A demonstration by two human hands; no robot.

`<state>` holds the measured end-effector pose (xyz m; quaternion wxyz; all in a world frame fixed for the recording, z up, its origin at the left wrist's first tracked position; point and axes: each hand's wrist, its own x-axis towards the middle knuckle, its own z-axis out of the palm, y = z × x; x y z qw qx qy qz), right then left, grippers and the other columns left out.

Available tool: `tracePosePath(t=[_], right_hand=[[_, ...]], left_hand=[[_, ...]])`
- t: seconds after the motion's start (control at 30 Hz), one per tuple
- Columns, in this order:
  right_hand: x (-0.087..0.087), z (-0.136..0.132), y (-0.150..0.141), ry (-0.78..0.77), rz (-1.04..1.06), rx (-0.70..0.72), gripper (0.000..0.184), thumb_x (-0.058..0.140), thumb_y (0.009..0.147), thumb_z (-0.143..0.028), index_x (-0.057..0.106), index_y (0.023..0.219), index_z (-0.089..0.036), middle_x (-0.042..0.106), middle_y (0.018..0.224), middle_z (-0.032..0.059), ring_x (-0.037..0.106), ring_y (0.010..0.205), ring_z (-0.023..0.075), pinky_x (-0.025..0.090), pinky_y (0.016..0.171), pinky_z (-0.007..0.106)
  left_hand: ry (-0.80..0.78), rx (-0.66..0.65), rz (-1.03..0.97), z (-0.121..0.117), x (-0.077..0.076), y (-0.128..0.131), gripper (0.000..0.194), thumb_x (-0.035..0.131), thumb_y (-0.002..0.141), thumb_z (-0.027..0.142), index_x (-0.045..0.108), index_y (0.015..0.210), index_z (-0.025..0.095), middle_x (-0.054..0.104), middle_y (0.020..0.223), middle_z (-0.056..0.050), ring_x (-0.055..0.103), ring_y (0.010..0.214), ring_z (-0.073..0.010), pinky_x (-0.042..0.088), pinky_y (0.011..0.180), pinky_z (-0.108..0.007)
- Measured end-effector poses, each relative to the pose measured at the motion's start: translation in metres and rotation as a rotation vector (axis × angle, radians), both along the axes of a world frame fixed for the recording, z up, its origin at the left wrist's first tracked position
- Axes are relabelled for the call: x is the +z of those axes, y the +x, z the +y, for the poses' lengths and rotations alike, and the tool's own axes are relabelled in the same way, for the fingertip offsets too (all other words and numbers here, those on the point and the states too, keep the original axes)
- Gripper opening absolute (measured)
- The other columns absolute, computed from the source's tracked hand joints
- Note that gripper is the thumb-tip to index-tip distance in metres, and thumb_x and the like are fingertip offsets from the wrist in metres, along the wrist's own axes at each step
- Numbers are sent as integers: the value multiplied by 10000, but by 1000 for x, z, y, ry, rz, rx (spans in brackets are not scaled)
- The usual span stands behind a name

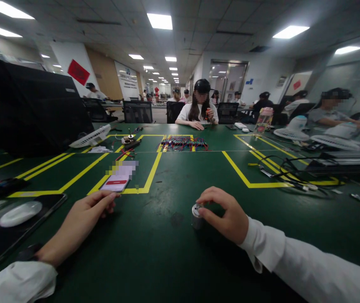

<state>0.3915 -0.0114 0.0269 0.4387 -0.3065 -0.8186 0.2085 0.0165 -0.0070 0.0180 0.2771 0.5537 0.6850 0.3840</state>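
Note:
A small silver metal cylinder (197, 219), with dark holes in its top face, stands upright on the green table (167, 252). The thumb and index finger of my right hand (221, 212) close on its upper rim, while the other fingers curl behind. To the left, my left hand (87, 214) hovers low or rests by the near edge of a phone (117, 179) with a lit, partly blurred screen. Its fingers are curled in with the thumb against them, and the inside of the grip is hidden. Whether it touches the phone I cannot tell.
Yellow tape (154, 172) outlines areas on the table. A wired circuit board strip (183, 142) lies ahead, and black cables (281, 168) at right. A white mouse (20, 213) sits on a dark pad at left. Across the table a person (195, 109) holds something orange; a bottle (263, 122) stands there.

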Motion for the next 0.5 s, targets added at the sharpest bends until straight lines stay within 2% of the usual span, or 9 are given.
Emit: tracePosePath(t=[0.1, 0.23, 0.3, 0.4, 0.5], right_hand=[[13, 2, 1, 78, -5, 6, 114, 600, 917, -258, 662, 904, -163, 612, 935, 49, 577, 899, 119, 487, 824, 267], [18, 6, 18, 76, 77, -206, 186, 583, 945, -321, 661, 871, -169, 609, 929, 46, 572, 899, 124, 473, 798, 266], [8, 6, 33, 4, 22, -244, 211, 592, 943, -367, 686, 886, -187, 610, 958, 48, 571, 919, 138, 470, 815, 289], [-15, 2, 51, -101, -177, -201, 212, 615, 923, -418, 722, 914, -235, 606, 1029, 52, 558, 985, 181, 454, 884, 366], [-31, -3, 58, -133, -335, -223, 202, 618, 908, -430, 729, 920, -262, 592, 1111, 57, 525, 1063, 227, 422, 914, 437]], left_hand=[[-2, 5, -3, 0, 1, 1, 505, 606, 752, 666, 680, 962, 214, 670, 688, 12, 604, 652, -193, 466, 600, -292], [-2, 5, -3, -2, 4, 2, 508, 608, 751, 659, 684, 974, 210, 677, 681, 9, 603, 654, -194, 469, 607, -293], [-1, 0, -6, -3, 5, 3, 499, 605, 757, 656, 691, 954, 206, 675, 671, 7, 604, 651, -194, 471, 609, -295], [1, -9, -14, -2, 3, 1, 489, 603, 767, 656, 695, 935, 206, 671, 670, 5, 606, 653, -197, 472, 608, -298], [2, -15, -24, -1, -1, -2, 480, 606, 781, 650, 688, 964, 214, 676, 700, 5, 614, 678, -199, 476, 621, -298]])
